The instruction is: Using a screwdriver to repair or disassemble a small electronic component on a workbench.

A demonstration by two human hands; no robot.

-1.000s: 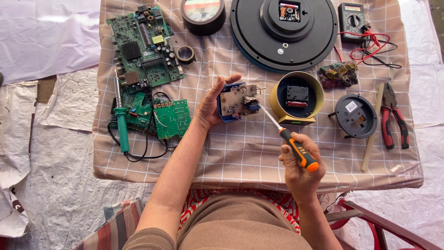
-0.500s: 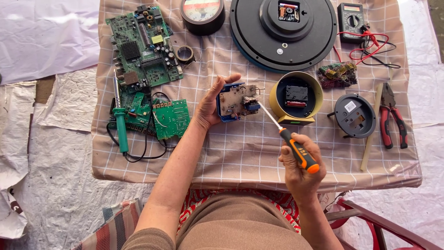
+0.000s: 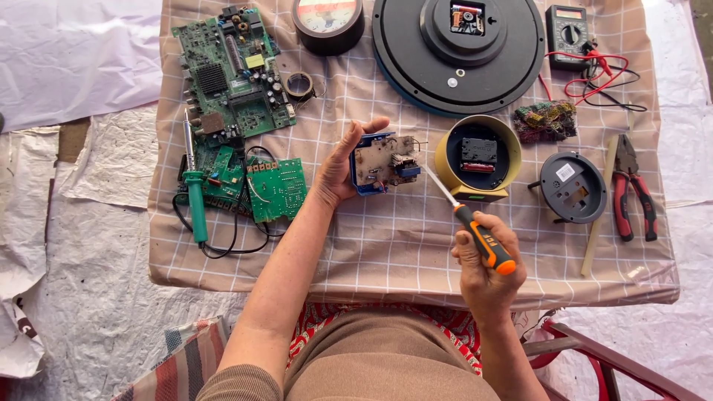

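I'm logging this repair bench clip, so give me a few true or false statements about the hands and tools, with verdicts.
1. The left hand holds a small blue-cased circuit board. True.
2. The right hand grips an orange-and-black-handled screwdriver. True.
3. The green-handled soldering iron is in the right hand. False: it lies on the checked cloth.
4. The red-handled pliers lie left of the boards. False: they lie at the right edge.

Workbench clutter on a checked cloth [image 3: 386, 245]

Green circuit boards [image 3: 234, 70] and a soldering iron [image 3: 194, 186] lie left; a large black clock back [image 3: 459, 56], multimeter [image 3: 568, 28], yellow clock [image 3: 477, 157] and red-handled pliers [image 3: 633, 189] sit right.
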